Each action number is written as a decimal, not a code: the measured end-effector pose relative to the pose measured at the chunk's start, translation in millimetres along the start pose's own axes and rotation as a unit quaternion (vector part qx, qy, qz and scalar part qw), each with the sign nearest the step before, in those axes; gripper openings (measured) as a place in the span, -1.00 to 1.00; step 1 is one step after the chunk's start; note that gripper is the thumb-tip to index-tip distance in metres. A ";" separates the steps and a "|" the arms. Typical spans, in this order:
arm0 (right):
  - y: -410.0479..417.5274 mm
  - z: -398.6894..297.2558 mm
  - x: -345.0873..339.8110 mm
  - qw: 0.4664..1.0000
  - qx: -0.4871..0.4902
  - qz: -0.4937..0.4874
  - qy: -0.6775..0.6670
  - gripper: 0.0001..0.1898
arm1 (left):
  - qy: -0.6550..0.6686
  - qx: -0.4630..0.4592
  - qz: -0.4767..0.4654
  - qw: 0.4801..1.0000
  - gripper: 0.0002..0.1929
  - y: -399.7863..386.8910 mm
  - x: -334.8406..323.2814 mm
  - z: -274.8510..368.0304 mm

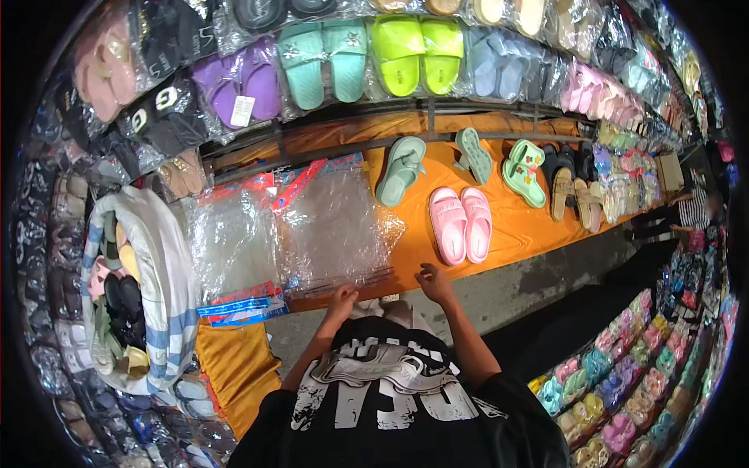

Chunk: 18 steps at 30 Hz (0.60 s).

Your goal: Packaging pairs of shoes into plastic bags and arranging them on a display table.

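At the front edge of a stack of clear plastic bags [333, 228] is my left hand [344, 299], its fingers curled; whether they grip a bag does not show. My right hand [436, 284] hovers by the table edge, fingers loosely bent and apart, holding nothing. Just beyond it lies a pair of pink slide sandals [461, 225], side by side on the orange cloth [409, 245]. Farther back are a sage-green sandal with a bow [401, 169] and another green sandal [475, 157] turned sole-out. To their right sits a light-green pair with flower trims [524, 172].
A second stack of clear bags [237, 245] lies at left, beside a white-and-blue sack [169, 281] holding loose sandals. Bagged slippers, including a lime-green pair [418, 52], line the rack above. More footwear displays [608, 380] stand right. A person in stripes [693, 207] is far right.
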State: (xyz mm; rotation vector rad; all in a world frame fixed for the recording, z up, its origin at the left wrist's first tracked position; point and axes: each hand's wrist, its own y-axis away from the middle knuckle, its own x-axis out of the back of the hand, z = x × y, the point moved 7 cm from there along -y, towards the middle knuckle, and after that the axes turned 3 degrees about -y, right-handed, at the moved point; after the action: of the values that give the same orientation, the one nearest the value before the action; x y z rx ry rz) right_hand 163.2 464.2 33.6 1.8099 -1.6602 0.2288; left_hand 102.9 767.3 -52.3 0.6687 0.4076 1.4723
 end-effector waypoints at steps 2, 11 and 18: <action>-5.9 -1.8 -12.8 0.999 -0.008 -0.003 -0.035 -0.49 | 0.063 0.059 -0.003 0.996 -0.54 -7.9 -2.1 -2.6; -87.0 67.1 -83.0 0.972 -0.150 -0.051 -0.176 -0.22 | 0.195 0.202 -0.020 0.960 -0.60 -65.7 -35.3 -33.6; -116.6 -5.3 -70.4 0.917 -0.208 -0.080 -0.331 -0.53 | 0.128 0.102 0.125 0.979 -0.72 -54.0 -20.1 -47.6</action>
State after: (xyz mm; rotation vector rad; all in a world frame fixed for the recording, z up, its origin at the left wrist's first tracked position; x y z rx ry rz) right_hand 261.6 522.1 -41.0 1.7623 -1.7885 -0.8401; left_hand 113.0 756.9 -125.6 0.7133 0.7017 1.7801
